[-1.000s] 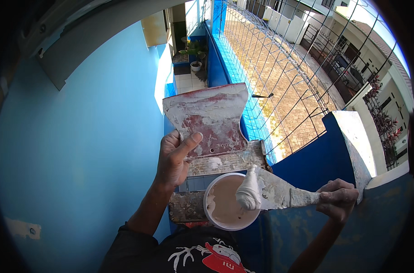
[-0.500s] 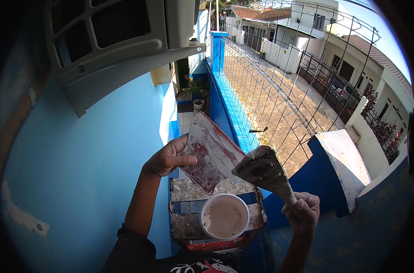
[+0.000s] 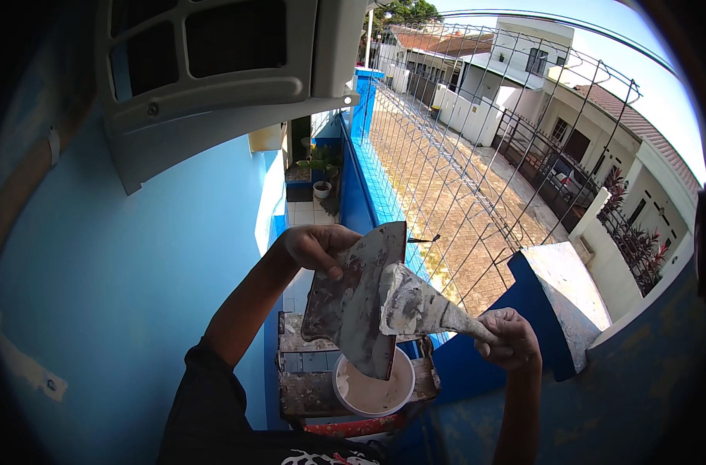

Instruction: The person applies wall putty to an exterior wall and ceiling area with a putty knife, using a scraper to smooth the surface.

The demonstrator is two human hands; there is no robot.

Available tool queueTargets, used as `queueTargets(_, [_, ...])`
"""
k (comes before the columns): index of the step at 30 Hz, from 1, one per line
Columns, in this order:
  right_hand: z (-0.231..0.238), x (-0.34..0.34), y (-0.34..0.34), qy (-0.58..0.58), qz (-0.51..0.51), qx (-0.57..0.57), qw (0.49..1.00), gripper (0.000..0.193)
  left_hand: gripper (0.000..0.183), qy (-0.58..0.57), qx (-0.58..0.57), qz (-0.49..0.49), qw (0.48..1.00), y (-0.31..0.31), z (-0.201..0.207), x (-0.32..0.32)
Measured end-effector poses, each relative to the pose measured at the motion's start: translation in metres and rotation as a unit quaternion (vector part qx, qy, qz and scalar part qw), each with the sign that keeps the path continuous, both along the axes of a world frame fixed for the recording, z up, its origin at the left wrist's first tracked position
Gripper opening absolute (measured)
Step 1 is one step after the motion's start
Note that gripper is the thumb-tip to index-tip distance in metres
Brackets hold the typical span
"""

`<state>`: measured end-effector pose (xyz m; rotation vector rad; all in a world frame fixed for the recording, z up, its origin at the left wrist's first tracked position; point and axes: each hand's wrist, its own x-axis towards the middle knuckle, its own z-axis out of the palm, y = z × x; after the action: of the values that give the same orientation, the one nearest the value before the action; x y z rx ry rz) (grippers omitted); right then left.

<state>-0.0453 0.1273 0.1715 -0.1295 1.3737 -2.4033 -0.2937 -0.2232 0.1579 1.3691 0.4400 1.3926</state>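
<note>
My left hand [image 3: 322,249] is closed on the upper left edge of a flat plastering board [image 3: 345,306], which is smeared with white filler and tilted in front of me. In my right hand [image 3: 509,339] is the handle of a broad putty knife [image 3: 422,306]. Its wide blade carries pale filler and lies against or just over the board's right side. Beneath the board, a round white tub [image 3: 374,397] of pale filler stands on a spattered step ladder [image 3: 306,394]. The board's lower corner hides part of the tub's mouth.
A light blue wall [image 3: 174,256] with a filled patch [image 3: 31,364] runs along my left, under an air conditioner's outdoor unit [image 3: 229,85]. To the right are a low blue wall [image 3: 372,194], a wire fence [image 3: 477,170] and a blue pillar [image 3: 558,310]. A potted plant [image 3: 322,186] stands farther ahead.
The board has turned more upright and now overhangs the tub. The putty knife has moved left and swung its blade across to the board. My view has shifted slightly.
</note>
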Motion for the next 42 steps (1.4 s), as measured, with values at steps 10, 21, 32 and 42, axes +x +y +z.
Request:
queueTargets(10, [0.009, 0.013, 0.009, -0.046, -0.076, 0.066, 0.994, 0.028, 0.079, -0.045, 0.033, -0.019, 0.998, 0.009, -0.039, -0.008])
queueTargets(21, [-0.007, 0.032, -0.079, 0.467, -0.401, 0.416, 0.67, 0.039, 0.076, -0.153, -0.04, 0.11, 0.981, 0.007, -0.037, 0.002])
queueTargets(32, [-0.032, 0.032, -0.068, 0.487, -0.394, 0.428, 0.651, 0.041, 0.086, -0.158, -0.003, 0.12, 0.98, 0.021, -0.038, 0.018])
queueTargets(42, [-0.045, 0.043, -0.046, 0.466, -0.374, 0.509, 0.619, 0.035, 0.074, -0.178, 0.074, 0.022, 0.981, 0.023, -0.026, 0.023])
